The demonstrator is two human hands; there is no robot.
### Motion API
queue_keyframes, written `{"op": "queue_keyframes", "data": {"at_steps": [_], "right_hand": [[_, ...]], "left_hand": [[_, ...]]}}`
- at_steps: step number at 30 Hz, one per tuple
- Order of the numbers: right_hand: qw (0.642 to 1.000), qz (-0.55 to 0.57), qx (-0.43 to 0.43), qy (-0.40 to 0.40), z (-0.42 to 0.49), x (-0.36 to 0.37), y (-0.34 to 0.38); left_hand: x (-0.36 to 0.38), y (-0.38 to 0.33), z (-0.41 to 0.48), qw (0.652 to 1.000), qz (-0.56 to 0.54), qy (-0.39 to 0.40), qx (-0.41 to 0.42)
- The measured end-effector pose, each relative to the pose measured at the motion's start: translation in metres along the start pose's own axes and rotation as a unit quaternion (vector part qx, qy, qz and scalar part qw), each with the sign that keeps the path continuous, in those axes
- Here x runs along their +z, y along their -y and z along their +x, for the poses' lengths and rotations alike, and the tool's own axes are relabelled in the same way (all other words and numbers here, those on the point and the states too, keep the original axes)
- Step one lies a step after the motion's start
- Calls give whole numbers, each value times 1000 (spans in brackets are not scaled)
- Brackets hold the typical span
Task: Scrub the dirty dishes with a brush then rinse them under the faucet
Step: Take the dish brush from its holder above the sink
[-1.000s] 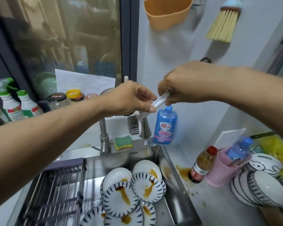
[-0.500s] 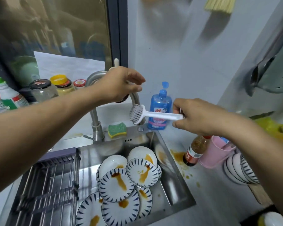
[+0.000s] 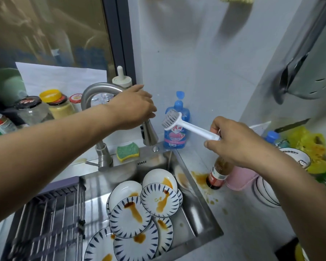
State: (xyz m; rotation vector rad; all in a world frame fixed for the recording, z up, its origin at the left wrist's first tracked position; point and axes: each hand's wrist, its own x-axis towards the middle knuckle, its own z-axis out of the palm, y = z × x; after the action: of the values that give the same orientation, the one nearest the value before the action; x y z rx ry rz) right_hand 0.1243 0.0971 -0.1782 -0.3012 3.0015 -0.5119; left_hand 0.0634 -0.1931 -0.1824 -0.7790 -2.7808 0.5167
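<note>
Faucet [image 3: 100, 89]: no stream seen. Plates [image 3: 130, 216]: sauce-stained, stacked in sink [image 3: 194, 217]. Left hand [image 3: 134, 108]: fingers loose over the spout, gripping nothing. Brush [image 3: 188, 126]: raised, handle pinched by right hand [image 3: 231, 140]. Risk (judged): the lowering wrist could topple the bottle [image 3: 216, 176].

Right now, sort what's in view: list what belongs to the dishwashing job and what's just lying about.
Job: brush, gripped by the right hand; stained plates in the sink; faucet, left hand over it.
Lying about: green sponge; sauce bottle; pink cup; yellow-lidded jar; stacked bowls.
</note>
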Motion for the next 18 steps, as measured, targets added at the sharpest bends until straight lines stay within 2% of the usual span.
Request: {"op": "queue_keyframes", "data": {"at_steps": [3, 11, 15, 18], "right_hand": [[1000, 7, -7, -23, 6, 0, 7], [999, 12, -30, -24, 14, 3, 28], [999, 12, -46, -20, 14, 6, 42], [998, 8, -58, -24, 14, 9, 52]], "left_hand": [[-4, 3, -4, 999, 40, 29, 1], [-39, -10, -27, 992, 13, 118, -36], [-41, -4, -48, 991, 0, 132, -12], [-39, -4, -68, 988, 38, 144, 31]]}}
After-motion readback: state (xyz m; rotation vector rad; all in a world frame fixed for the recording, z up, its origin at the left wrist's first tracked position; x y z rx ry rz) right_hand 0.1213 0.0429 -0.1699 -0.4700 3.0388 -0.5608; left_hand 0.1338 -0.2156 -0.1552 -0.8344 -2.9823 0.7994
